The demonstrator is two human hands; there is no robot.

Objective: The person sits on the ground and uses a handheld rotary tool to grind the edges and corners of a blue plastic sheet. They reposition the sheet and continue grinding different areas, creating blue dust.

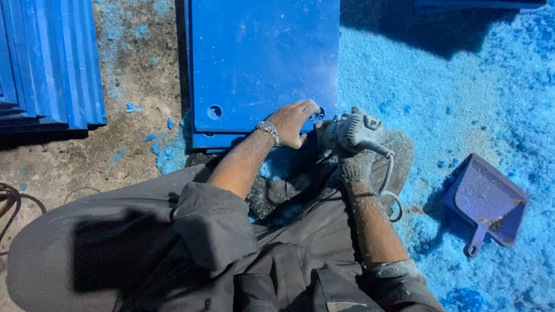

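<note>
Head view — left hand [291, 123] atop blue panel [263, 63].

I saw dark grey work clothes on the person, with the sleeves rolled up past the elbows. The left hand [293, 122] was bare, with a metal wristwatch [268, 131] on its wrist. The right hand [354, 166] and forearm were dusted with pale blue powder, as were the trousers.
</note>
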